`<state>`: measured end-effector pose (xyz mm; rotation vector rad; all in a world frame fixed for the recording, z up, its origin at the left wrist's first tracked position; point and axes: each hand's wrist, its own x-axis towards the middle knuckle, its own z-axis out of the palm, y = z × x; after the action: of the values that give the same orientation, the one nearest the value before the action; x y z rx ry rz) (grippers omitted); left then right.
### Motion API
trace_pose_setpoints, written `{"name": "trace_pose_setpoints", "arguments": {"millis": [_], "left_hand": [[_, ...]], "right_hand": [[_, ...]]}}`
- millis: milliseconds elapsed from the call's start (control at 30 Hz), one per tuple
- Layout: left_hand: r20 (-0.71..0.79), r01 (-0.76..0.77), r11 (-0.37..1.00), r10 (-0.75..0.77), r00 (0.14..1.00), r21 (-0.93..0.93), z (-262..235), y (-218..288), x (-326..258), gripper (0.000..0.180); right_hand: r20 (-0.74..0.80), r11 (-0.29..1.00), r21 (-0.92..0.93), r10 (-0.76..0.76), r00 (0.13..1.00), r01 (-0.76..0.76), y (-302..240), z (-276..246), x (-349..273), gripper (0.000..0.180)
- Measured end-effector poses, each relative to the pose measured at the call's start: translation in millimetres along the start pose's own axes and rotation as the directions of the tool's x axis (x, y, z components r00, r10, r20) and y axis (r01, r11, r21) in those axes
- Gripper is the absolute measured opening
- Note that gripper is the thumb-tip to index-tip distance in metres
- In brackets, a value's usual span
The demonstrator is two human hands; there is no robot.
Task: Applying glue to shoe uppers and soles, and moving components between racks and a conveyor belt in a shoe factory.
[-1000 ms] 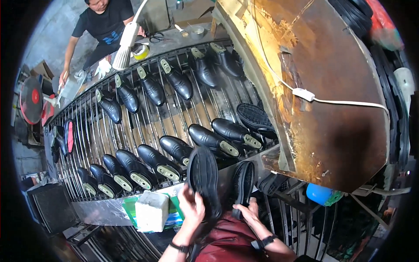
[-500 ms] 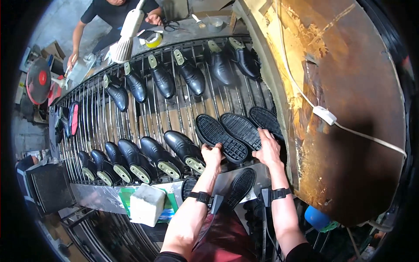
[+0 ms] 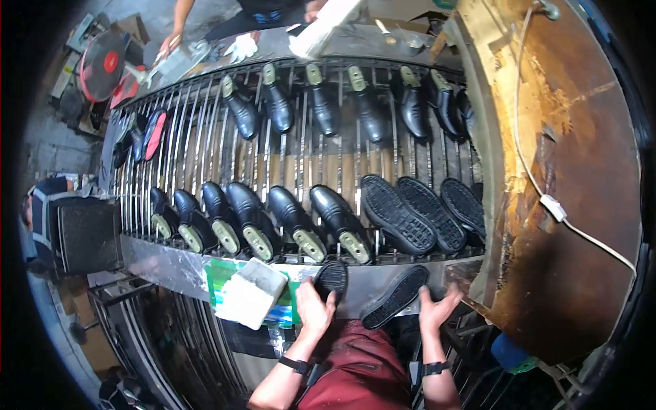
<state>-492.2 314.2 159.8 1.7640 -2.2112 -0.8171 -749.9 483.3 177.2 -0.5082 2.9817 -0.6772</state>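
Two black shoe soles lie tread up on the metal ledge in front of me. My left hand (image 3: 316, 311) has its fingers and thumb closed around the lower end of the left sole (image 3: 333, 275). The other sole (image 3: 398, 297) lies at a slant, its toe pointing up and right. Beside its right edge is my right hand (image 3: 439, 309), thumb and fingers apart, holding nothing. Beyond them on the rack, a pair of larger treaded soles (image 3: 398, 213) leans side by side, next to another dark sole (image 3: 465, 205).
Black shoes on pale green lasts stand in two rows on the barred rack (image 3: 301, 164). A white block (image 3: 254, 290) sits on the ledge at left. A worn brown board (image 3: 574, 171) with a corded switch (image 3: 553, 208) borders the right. A co-worker's hand (image 3: 171, 44) shows across the rack.
Both my hands have let go of the larger soles on the rack and come back toward me, down to the two soles on the ledge. The view has shifted.
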Motion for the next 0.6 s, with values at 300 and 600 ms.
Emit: {"name": "trace_pose_setpoints", "arguments": {"millis": [300, 600], "left_hand": [[0.352, 0.076, 0.977, 0.000, 0.936, -0.201, 20, -86, -86, 0.037], [-0.088, 0.009, 0.691, -0.105, 0.991, -0.723, -55, -11, 62, 0.024]], "right_hand": [[0.595, 0.690, 0.016, 0.575, 0.562, -0.723, 32, 93, -141, 0.089], [0.397, 0.883, 0.396, -0.412, 0.820, 0.252, -83, -1, -126, 0.090]]}}
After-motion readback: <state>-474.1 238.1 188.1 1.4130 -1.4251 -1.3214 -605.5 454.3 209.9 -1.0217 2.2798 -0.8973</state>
